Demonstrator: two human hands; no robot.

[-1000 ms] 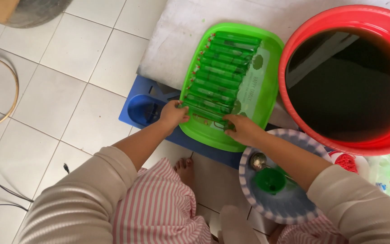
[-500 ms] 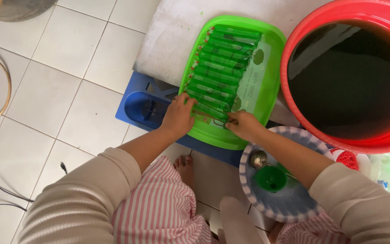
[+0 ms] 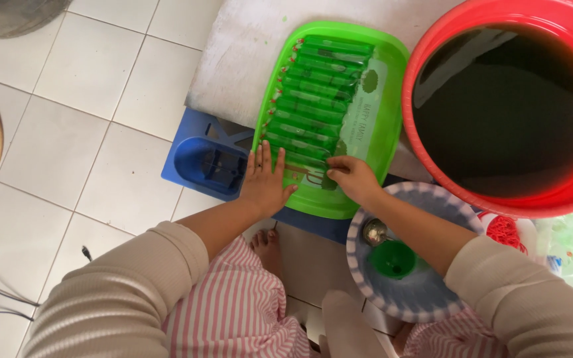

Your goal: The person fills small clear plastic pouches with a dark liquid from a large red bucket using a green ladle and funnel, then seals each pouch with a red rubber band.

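**Packets being squared up at the near end of the tray**

Now, the green tray (image 3: pixel 386 99) is seen lying on a pale slab (image 3: pixel 233 73) above a blue plastic stand (image 3: pixel 207 162), with a row of long, slim green-filled packets (image 3: pixel 319 86) laid side by side across it, their tied ends toward the tray's left rim. The left hand (image 3: pixel 265 182) is laid flat on the tray's near corner — fingers spread wide, nothing gripped, palm bearing on the nearest packets. The right hand (image 3: pixel 355 178) is set at the near end of the row, its fingers drawn narrow at a packet's tip; whether the tip is actually pinched cannot be told.

For the step to be done well, by this reading, the packets are best steadied lightly with the flat left palm while the last one is nudged snug against its neighbour, parallel and not overlapping. Soft, liquid-filled packets are likely to roll or bulge if pressed hard — a gentle touch is called for, and the tied ends are best kept in line.

Just beside the tray stands a large red tub (image 3: pixel 499 106) of dark liquid; nearer the body, a blue-rimmed plate (image 3: pixel 392 298) carries a small green funnel (image 3: pixel 392 258) and a spoon (image 3: pixel 374 232). An elbow is best kept clear of both.
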